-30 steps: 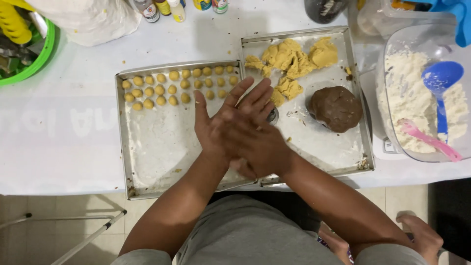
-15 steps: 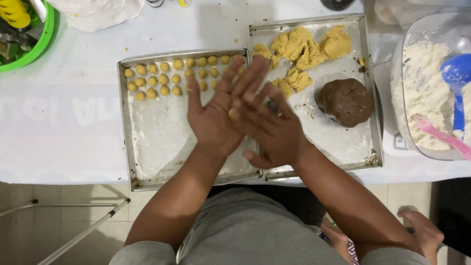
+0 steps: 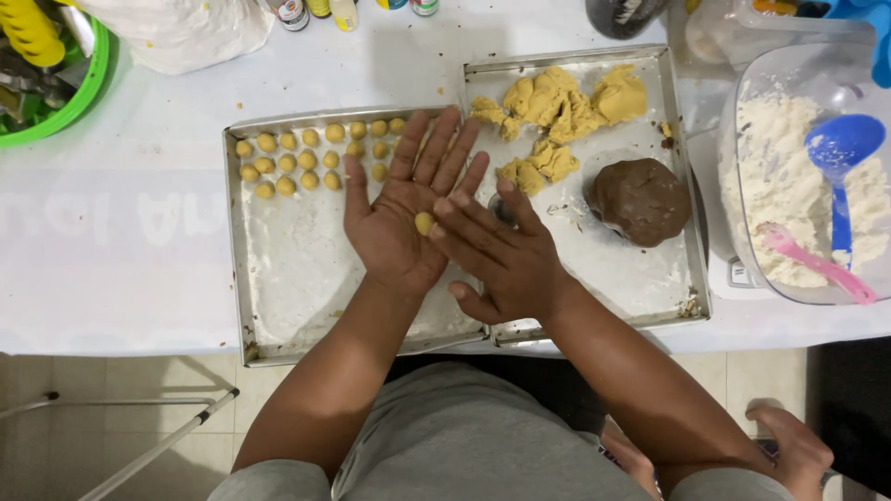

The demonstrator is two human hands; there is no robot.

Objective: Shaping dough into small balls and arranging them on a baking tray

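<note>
Rolling a small dough ball [image 3: 423,223] on the open, flat left hand [image 3: 401,221], right hand [image 3: 501,255] fingertips touching it, nothing gripped, over the left tray [image 3: 243,278]. Probably calling next for setting it beside the tray's finished dough balls [image 3: 306,160].

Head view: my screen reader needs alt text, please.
A left hand, palm up, holds a small dough ball under the right hand's fingertips, above a metal tray with rows of balls.
</note>
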